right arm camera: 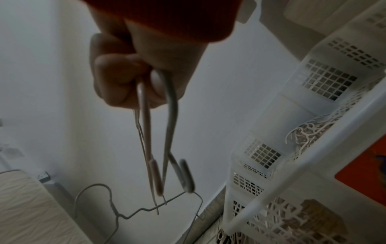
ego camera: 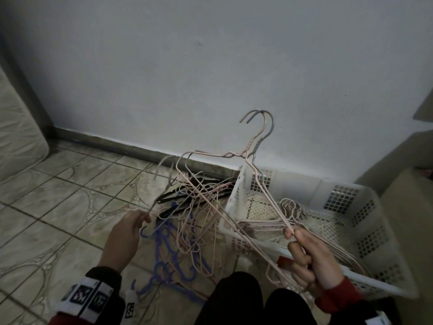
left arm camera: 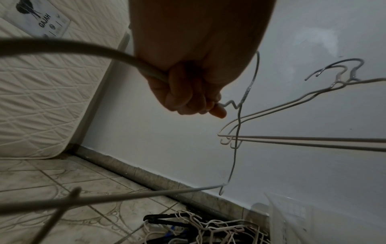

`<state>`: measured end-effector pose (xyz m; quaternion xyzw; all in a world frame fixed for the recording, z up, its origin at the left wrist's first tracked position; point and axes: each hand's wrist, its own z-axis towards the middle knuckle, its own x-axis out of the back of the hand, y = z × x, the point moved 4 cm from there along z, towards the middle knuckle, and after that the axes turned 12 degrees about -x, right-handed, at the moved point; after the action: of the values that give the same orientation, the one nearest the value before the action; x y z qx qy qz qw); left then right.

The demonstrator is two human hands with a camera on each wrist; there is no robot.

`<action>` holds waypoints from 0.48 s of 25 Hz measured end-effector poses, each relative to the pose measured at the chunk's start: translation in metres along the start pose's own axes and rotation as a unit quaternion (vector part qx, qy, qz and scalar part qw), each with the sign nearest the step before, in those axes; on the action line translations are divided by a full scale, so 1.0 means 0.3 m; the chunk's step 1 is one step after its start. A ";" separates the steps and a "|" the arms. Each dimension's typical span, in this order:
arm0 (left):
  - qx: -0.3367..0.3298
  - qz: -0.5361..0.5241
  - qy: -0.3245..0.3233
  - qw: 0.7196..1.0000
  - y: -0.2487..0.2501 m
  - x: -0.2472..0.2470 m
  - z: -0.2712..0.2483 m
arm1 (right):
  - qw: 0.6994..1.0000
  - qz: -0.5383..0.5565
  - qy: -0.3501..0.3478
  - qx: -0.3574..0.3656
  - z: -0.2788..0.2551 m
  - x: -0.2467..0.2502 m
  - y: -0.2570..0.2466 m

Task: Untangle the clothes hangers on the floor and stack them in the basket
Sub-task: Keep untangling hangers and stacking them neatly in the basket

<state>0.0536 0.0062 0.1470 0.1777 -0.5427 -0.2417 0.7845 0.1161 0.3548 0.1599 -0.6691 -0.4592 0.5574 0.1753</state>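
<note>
A tangle of pink, black and blue hangers (ego camera: 194, 221) lies on the tiled floor left of the white basket (ego camera: 365, 233). Several pink hangers (ego camera: 293, 219) lie stacked inside the basket. My right hand (ego camera: 295, 240) grips the lower corner of two wire hangers, one pink and one grey (ego camera: 255, 146), raised with hooks up over the basket's left end. The right wrist view shows that hand (right arm camera: 125, 77) clenched round both wires (right arm camera: 158, 132). My left hand (ego camera: 140, 221) holds a separate grey wire hanger (ego camera: 164, 167) above the pile, fist closed round it (left arm camera: 188, 92).
A mattress (ego camera: 16, 137) leans at the left against the wall. The wall and its baseboard (ego camera: 131, 146) run just behind the pile and basket. A cardboard box (ego camera: 412, 202) stands right of the basket. My dark-trousered knees (ego camera: 234, 301) are at the bottom.
</note>
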 end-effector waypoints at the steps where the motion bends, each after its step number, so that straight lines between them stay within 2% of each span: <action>1: -0.003 0.011 0.001 1.000 0.004 -0.004 -0.006 | 1.000 0.000 0.005 -0.005 0.002 -0.001 0.005; 5: -0.005 0.045 0.005 0.999 -0.021 0.009 -0.013 | 0.999 0.018 -0.021 -0.026 -0.011 -0.018 -0.005; 7: 0.001 0.053 0.014 0.999 -0.038 0.019 -0.016 | 0.995 0.065 -0.061 -0.050 0.002 0.010 -0.008; 9: 0.005 0.048 0.036 0.998 -0.052 0.023 -0.023 | 0.977 0.137 -0.127 -0.098 0.031 0.034 0.009; 10: 0.000 0.044 0.049 0.998 -0.052 0.022 -0.026 | 0.976 0.157 -0.123 -0.088 0.038 0.051 0.016; 12: -0.019 0.029 0.074 0.997 -0.042 0.024 -0.028 | 0.989 0.117 -0.080 -0.031 0.047 0.155 0.023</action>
<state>0.0613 -0.0081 0.1428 0.1645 -0.4836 -0.2149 0.8324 0.1042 0.3851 0.1229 -0.6764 -0.4071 0.6117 0.0507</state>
